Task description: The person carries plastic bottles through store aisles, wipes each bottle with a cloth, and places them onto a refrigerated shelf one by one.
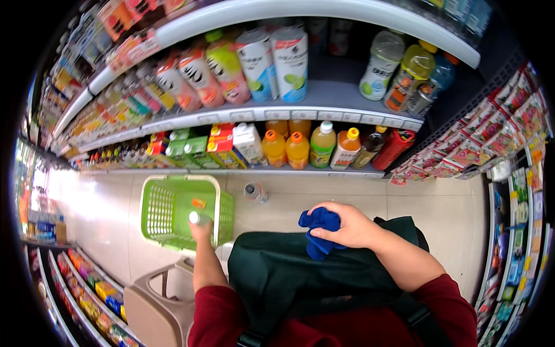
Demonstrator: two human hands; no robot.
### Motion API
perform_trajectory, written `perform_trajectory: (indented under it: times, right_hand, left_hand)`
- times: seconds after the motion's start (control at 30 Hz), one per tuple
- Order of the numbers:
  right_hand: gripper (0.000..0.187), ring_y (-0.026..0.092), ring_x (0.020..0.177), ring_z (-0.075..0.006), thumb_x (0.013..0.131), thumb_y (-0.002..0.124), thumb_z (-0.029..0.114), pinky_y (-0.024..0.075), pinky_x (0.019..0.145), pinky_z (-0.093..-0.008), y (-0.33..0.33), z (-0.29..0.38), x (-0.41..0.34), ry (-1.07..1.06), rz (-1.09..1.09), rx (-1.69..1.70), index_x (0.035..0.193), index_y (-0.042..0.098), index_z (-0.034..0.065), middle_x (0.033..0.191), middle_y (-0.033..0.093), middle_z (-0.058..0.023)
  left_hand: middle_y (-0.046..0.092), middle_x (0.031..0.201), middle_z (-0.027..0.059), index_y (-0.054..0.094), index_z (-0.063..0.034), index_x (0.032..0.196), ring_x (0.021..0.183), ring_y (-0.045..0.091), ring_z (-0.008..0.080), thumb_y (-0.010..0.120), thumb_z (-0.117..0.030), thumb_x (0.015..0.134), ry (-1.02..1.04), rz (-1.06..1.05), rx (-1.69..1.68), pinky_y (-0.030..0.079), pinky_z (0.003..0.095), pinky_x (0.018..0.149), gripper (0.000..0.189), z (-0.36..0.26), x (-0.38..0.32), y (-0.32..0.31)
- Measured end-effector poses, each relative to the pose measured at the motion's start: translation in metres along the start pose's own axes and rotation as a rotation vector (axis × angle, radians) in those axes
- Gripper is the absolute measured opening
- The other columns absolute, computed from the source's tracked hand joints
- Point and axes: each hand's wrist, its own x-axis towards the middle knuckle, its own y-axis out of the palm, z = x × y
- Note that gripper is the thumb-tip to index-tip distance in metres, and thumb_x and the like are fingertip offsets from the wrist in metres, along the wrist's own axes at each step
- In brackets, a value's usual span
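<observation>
My left hand (pixel 202 233) reaches over the near right side of a green plastic shopping basket (pixel 224 212) and grips a bottle with a white cap (pixel 196 217); the hand hides most of its body. A small orange packet or tag (pixel 199 203) lies inside the basket. Bunched in my right hand (pixel 353 226) is a blue cloth (pixel 323 223), held above the dark green bag or apron (pixel 295 264) on my front. A clear bottle (pixel 256 192) is on the tiled floor, right of the basket.
Ahead, a shelf unit (pixel 260 113) holds drink bottles (pixel 297 149) and cartons (pixel 289 65), with a gap on its upper level. Red snack packets (pixel 490 130) hang at the right. A beige plastic stool or chair (pixel 160 303) stands at the lower left, beside snack shelves (pixel 95 299).
</observation>
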Motion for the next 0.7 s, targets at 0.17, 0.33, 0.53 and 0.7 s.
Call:
perform_trajectory:
  times: [0.17,0.33,0.53,0.7]
  right_hand:
    - [0.044,0.061,0.093,-0.0351,0.081,0.069,0.030,0.0493,0.081,-0.0398,-0.004,-0.010,0.010,-0.075,0.018,-0.200,0.114,0.054,0.0048,0.100,0.063,-0.0174]
    - [0.047,0.061,0.093,-0.0333,0.082,0.069,0.034,0.0494,0.081,-0.0395,-0.003,-0.007,0.030,-0.115,0.084,-0.208,0.115,0.054,0.0053,0.103,0.062,-0.0162]
    - [0.045,0.060,0.093,-0.0346,0.082,0.068,0.033,0.0484,0.080,-0.0408,-0.007,0.008,0.028,-0.218,0.054,-0.200,0.113,0.054,0.0035,0.103,0.061,-0.0155]
    - [0.043,0.060,0.093,-0.0349,0.082,0.068,0.032,0.0486,0.081,-0.0410,-0.012,-0.001,0.016,-0.147,0.008,-0.207,0.112,0.053,0.0048,0.102,0.061,-0.0154]
  left_hand:
    - [0.055,0.118,0.0181,0.033,0.0003,0.127,0.108,0.056,0.0307,0.086,-0.023,0.056,0.107,0.279,-0.105,0.045,0.0383,0.094,0.091,0.007,-0.017,0.023]
    - [0.050,0.121,0.0199,0.033,-0.0080,0.130,0.102,0.054,0.0454,0.079,-0.016,0.069,-0.407,0.832,-0.300,0.047,0.0612,0.075,0.077,-0.025,-0.032,-0.033]
    - [0.053,0.113,0.0175,0.021,-0.0128,0.140,0.095,0.060,0.0380,0.070,-0.002,0.072,-0.384,0.968,-0.064,0.053,0.0494,0.071,0.084,-0.037,-0.054,-0.056]
    - [0.056,0.115,0.0189,0.023,-0.0125,0.145,0.096,0.061,0.0337,0.075,-0.011,0.072,-0.239,0.974,0.086,0.057,0.0446,0.068,0.090,-0.064,-0.069,-0.088]
